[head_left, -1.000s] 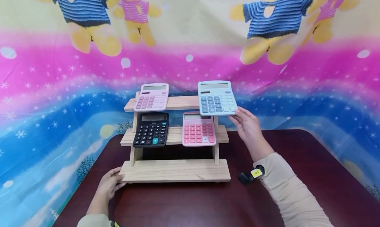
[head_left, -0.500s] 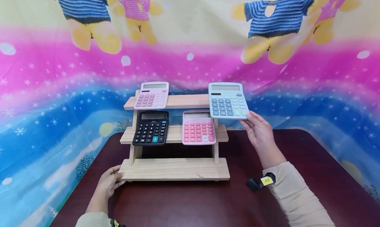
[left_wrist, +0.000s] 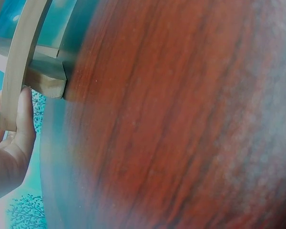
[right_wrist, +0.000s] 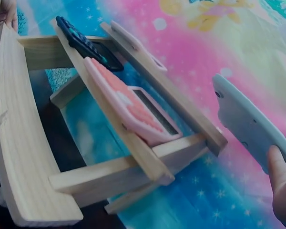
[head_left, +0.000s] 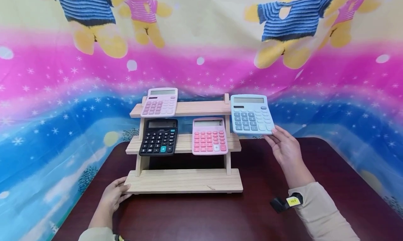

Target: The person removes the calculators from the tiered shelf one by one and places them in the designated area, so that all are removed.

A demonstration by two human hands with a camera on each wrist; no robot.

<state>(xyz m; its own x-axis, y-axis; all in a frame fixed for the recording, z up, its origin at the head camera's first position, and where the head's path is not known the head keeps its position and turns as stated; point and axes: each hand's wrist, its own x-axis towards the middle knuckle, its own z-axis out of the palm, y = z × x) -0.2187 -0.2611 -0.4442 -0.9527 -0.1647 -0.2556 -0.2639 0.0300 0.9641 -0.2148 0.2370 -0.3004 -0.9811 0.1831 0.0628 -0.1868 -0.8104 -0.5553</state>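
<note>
My right hand point(head_left: 288, 150) pinches a light blue calculator point(head_left: 253, 115) by its lower right corner. In the right wrist view, that calculator point(right_wrist: 252, 119) is in the air, apart from the end of the rack's top shelf. With my left hand point(head_left: 112, 195) I grip the left end of the bottom shelf of a three-tier wooden rack point(head_left: 185, 181); the left wrist view shows thumb and fingers on either side of the board point(left_wrist: 16, 67). A pale pink calculator point(head_left: 160, 101) leans on the top shelf at left. On the middle shelf lean a black calculator point(head_left: 158, 137) and a pink calculator point(head_left: 210, 136).
The rack stands on a dark red-brown table point(head_left: 195, 216). Behind the table hangs a printed cloth point(head_left: 201, 31) with bears and snowflakes. A black strap point(head_left: 284, 203) with a yellow label sits at my right wrist, its end hanging toward the table.
My right hand has carried the light blue calculator right and down, from in front of the top shelf to beyond its right end. The left hand keeps its grip on the rack.
</note>
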